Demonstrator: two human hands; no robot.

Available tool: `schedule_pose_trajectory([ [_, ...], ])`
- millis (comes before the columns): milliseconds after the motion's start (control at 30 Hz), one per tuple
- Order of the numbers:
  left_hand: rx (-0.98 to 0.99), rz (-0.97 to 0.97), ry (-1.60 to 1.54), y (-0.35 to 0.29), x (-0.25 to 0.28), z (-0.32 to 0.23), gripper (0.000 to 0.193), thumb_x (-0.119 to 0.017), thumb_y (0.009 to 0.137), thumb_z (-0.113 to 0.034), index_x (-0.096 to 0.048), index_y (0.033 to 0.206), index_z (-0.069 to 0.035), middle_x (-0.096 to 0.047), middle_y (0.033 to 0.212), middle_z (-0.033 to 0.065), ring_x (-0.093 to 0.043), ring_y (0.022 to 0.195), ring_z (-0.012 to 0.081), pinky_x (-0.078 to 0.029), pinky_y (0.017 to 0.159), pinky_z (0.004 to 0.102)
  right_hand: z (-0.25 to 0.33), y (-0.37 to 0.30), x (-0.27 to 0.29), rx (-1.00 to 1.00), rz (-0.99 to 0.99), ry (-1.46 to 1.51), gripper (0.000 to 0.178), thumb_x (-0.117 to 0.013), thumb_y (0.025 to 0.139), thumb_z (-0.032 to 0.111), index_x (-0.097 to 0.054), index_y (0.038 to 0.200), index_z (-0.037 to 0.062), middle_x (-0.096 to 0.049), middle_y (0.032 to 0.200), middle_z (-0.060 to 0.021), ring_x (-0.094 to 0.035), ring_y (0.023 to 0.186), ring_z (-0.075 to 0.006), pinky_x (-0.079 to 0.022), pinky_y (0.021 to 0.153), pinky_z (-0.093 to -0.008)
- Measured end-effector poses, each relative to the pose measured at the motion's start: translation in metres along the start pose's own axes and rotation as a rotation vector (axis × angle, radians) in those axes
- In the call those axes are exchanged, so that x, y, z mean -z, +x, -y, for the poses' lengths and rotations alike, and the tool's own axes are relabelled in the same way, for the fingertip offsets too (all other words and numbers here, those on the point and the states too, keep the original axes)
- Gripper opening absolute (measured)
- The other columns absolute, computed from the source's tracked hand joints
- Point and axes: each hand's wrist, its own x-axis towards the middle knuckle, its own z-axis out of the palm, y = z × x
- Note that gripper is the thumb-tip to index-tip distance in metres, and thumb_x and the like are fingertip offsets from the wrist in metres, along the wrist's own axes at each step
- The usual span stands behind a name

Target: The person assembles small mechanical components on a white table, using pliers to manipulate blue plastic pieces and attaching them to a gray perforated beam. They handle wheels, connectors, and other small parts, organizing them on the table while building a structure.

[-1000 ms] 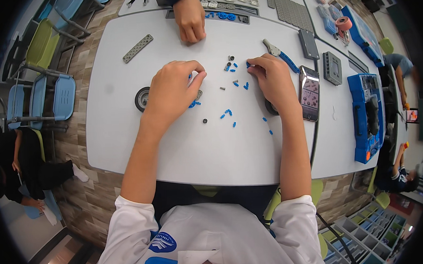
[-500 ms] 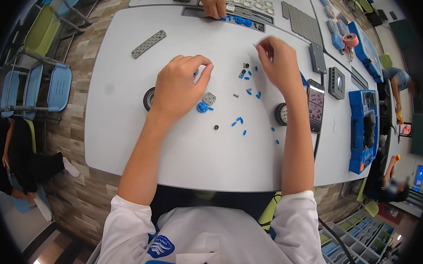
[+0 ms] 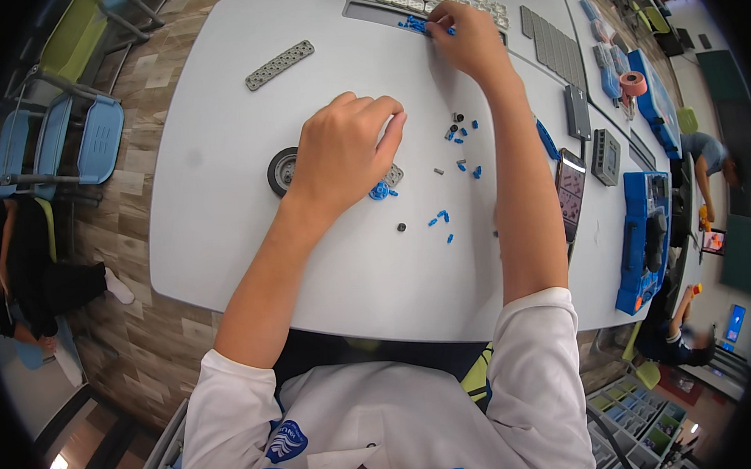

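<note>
I'm seeing blue connector pegs (image 3: 414, 23) lying just left of the narrow right hand (image 3: 472, 42); the curled left hand (image 3: 336, 156) is hovering beside a tyred wheel (image 3: 281, 173). I can't tell what either is holding.

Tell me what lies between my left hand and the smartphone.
Going rightward in the head view: a partly hidden grey perforated plate, a short grey pin, small blue connector pins, then the right forearm, just short of the smartphone.
</note>
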Motion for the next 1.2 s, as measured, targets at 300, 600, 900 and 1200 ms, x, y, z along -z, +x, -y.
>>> schedule_pose_trajectory([
  [300, 0.074, 0.233, -0.074, 0.002, -0.013, -0.008, 0.009, -0.078, 0.1, -0.017, -0.082, 0.103, -0.01, -0.075, 0.081, 0.0082, -0.068, 0.081, 0.0255, -0.056, 0.073, 0.041, 0.022, -0.125, 0.081, -0.145, 0.226, 0.024, 0.017, -0.08, 0.094, 0.009, -0.081, 0.108, 0.0002, -0.081, 0.093, -0.0144, -0.075, 0.081, -0.0263, -0.06, 0.08, -0.0387],
  [600, 0.044, 0.116, 0.017, 0.01, -0.02, -0.012, 0.009, -0.078, 0.099, -0.015, -0.082, 0.105, -0.01, -0.075, 0.082, 0.0084, -0.069, 0.081, 0.0268, -0.058, 0.075, 0.0421, 0.014, -0.103, 0.056, -0.05, 0.037, 0.074, 0.011, -0.076, 0.095, 0.004, -0.08, 0.104, -0.0015, -0.081, 0.095, -0.018, -0.077, 0.084, -0.033, -0.061, 0.081, -0.0403],
  [900, 0.057, 0.081, 0.048, 0.012, -0.015, -0.003, 0.009, -0.076, 0.099, -0.014, -0.079, 0.099, -0.006, -0.076, 0.085, 0.0085, -0.071, 0.087, 0.0276, -0.061, 0.08, 0.0414, -0.006, 0.01, -0.006, 0.08, 0.012, -0.026, 0.016, -0.077, 0.094, 0.01, -0.082, 0.109, 0.0045, -0.083, 0.103, -0.0163, -0.079, 0.098, -0.0379, -0.062, 0.09, -0.045],
  [1200, -0.185, 0.17, 0.043, 0.001, -0.046, -0.027, 0.012, -0.083, 0.093, -0.014, -0.084, 0.105, -0.012, -0.071, 0.083, 0.004, -0.069, 0.087, 0.0238, -0.061, 0.077, 0.0396, 0.048, -0.141, 0.082, -0.186, 0.262, 0.003, 0.018, -0.079, 0.093, 0.009, -0.08, 0.108, -0.0009, -0.083, 0.103, -0.0166, -0.076, 0.086, -0.0308, -0.061, 0.083, -0.0413],
])
